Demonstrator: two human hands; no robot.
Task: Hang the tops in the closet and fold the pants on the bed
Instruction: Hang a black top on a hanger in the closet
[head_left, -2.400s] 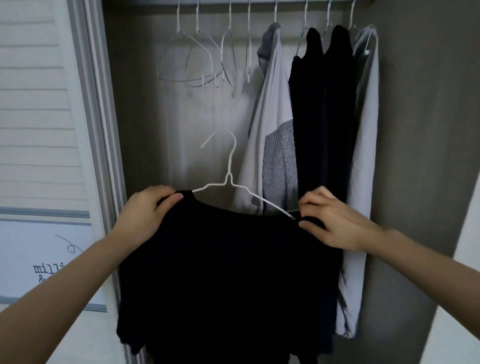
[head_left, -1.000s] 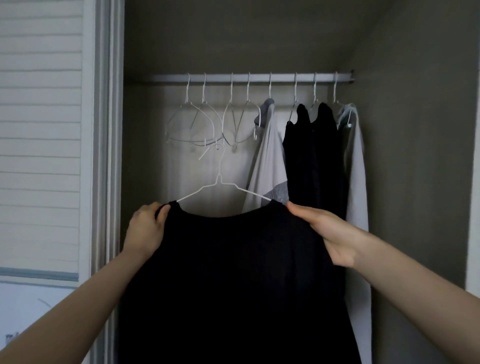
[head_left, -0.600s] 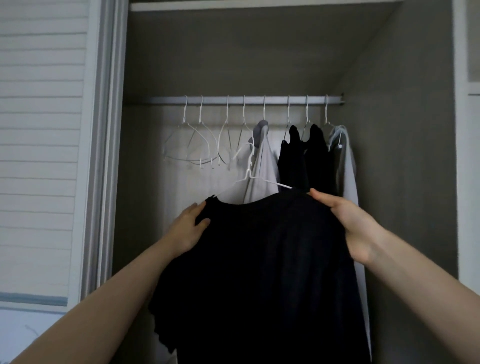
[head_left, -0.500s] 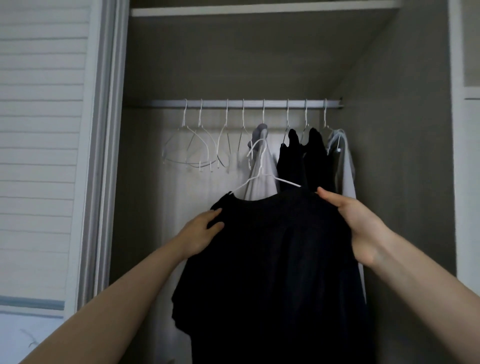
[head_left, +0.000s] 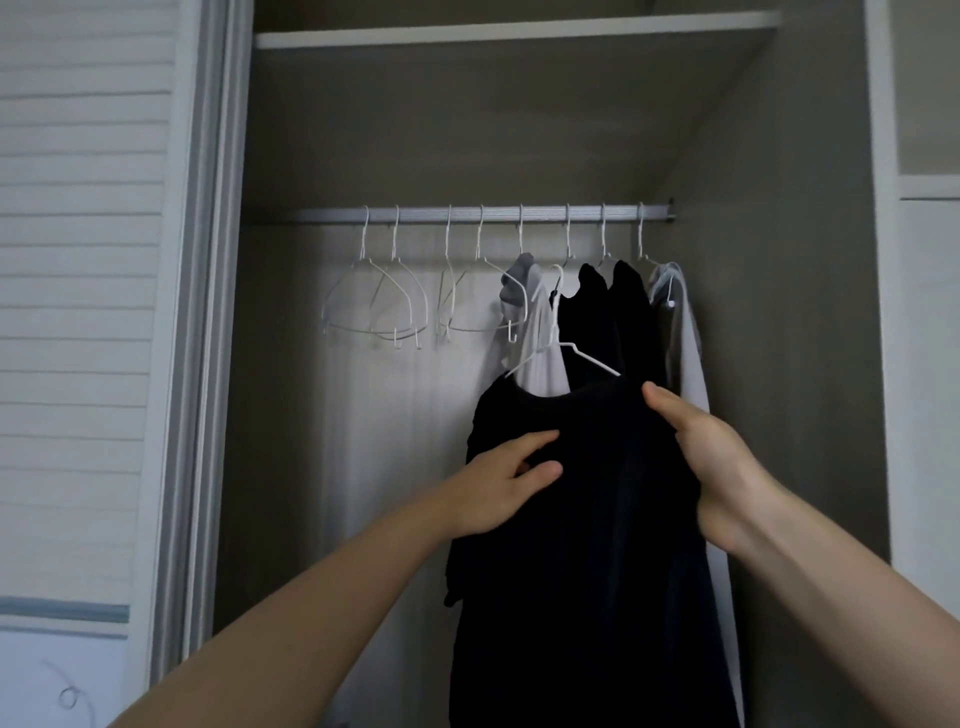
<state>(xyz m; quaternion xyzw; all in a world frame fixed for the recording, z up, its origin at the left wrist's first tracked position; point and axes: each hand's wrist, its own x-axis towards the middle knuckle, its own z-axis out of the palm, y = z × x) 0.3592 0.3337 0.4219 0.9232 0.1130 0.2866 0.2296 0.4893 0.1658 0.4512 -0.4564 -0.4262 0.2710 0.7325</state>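
Note:
A black top (head_left: 587, 545) hangs on a white wire hanger (head_left: 563, 348) that I hold up inside the closet, its hook still below the rail (head_left: 467, 214). My left hand (head_left: 498, 486) grips the fabric below the left shoulder, thumb and fingers pinching a fold. My right hand (head_left: 696, 447) holds the top's right shoulder, fingers curled behind the cloth. The hanger's hook sits in front of the hung clothes.
Several bare white hangers (head_left: 384, 306) hang on the rail's left half. A grey-white top (head_left: 535, 332), two black tops (head_left: 613, 317) and a light one (head_left: 680, 332) fill the right half. A shelf (head_left: 514, 31) spans above. A sliding door frame (head_left: 208, 312) stands left.
The black top has moved up and to the right, toward the hung clothes. My left hand has slid from the left shoulder down onto the front fabric.

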